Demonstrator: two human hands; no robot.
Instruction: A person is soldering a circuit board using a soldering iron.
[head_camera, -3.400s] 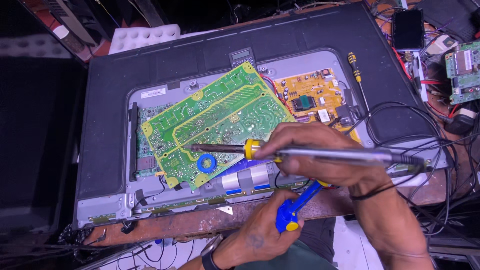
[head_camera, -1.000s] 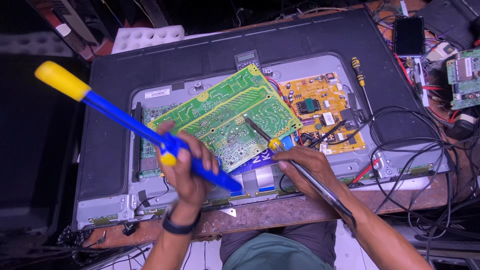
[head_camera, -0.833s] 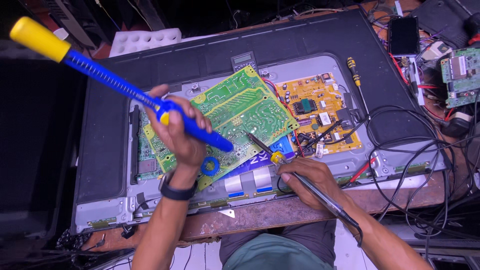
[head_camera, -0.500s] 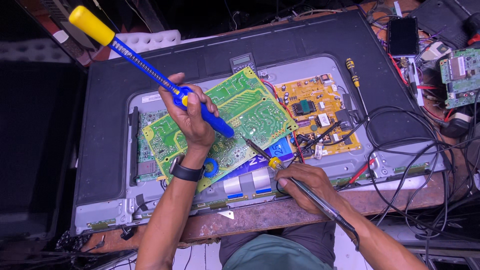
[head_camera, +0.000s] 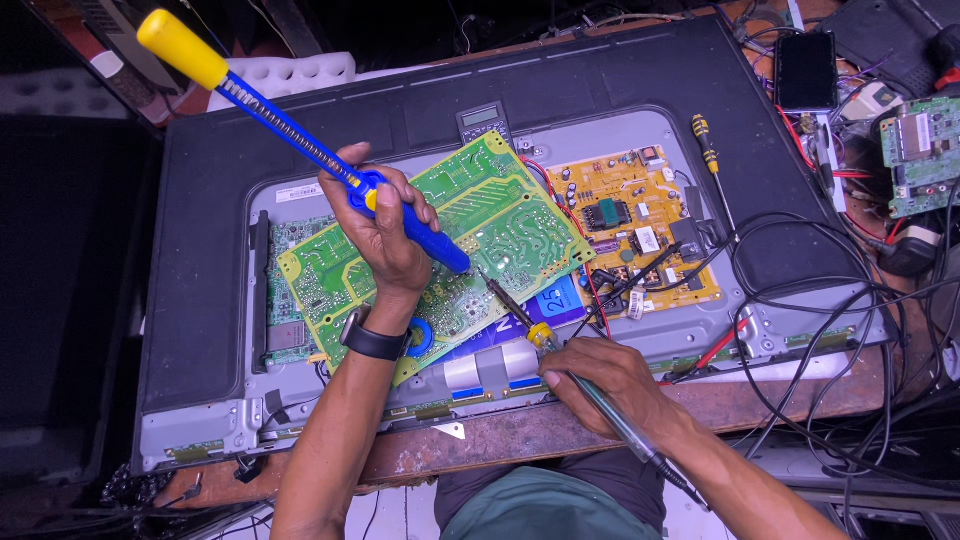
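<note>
The left hand (head_camera: 385, 235) grips a blue desoldering pump (head_camera: 300, 135), nozzle down on the green circuit board (head_camera: 470, 230). The right hand (head_camera: 600, 385) pinches a soldering iron (head_camera: 525, 320), its tip touching the board just beside that nozzle. Desoldering looks mid-way; the board lies loose on the opened television back (head_camera: 600, 70).
</note>
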